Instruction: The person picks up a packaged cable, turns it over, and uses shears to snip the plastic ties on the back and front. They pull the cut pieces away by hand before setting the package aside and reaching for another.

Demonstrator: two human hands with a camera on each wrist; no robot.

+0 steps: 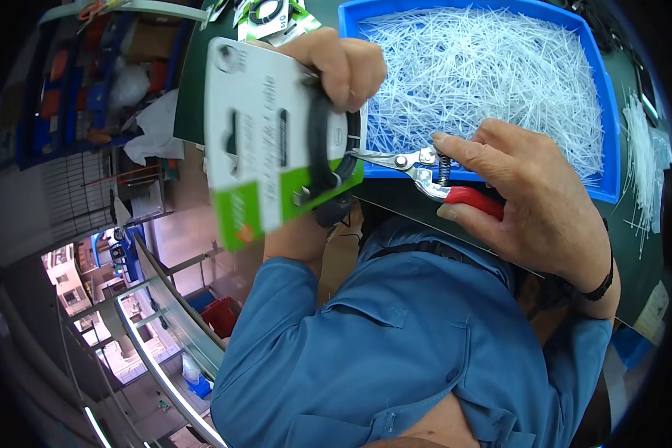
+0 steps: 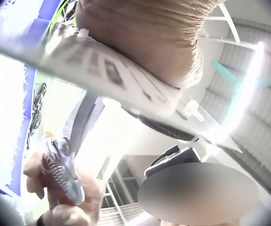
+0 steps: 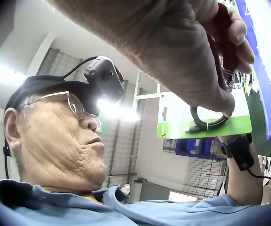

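Observation:
My left hand [image 1: 343, 67] grips the upper edge of a white-and-green packaging card [image 1: 257, 149], held up over the table's front edge. A coiled black cable [image 1: 322, 142] is fastened to the card with pale ties; its connector hangs near the green strip. My right hand [image 1: 534, 175] holds small pruning shears [image 1: 425, 168] with red handles and a spring. The blade tips lie right at the card's right edge, beside the coil. In the right wrist view, the red handle [image 3: 227, 42] runs through the curled fingers, and the card [image 3: 178, 113] shows behind the hand.
A blue tray [image 1: 612, 142] heaped with clear plastic tie strips [image 1: 485, 75] stands on the dark green table [image 1: 194, 82]. More strips [image 1: 636, 149] lie to its right. Other carded cables [image 1: 272, 15] lie at the back left. Shelves with bins [image 1: 89, 89] stand farther left.

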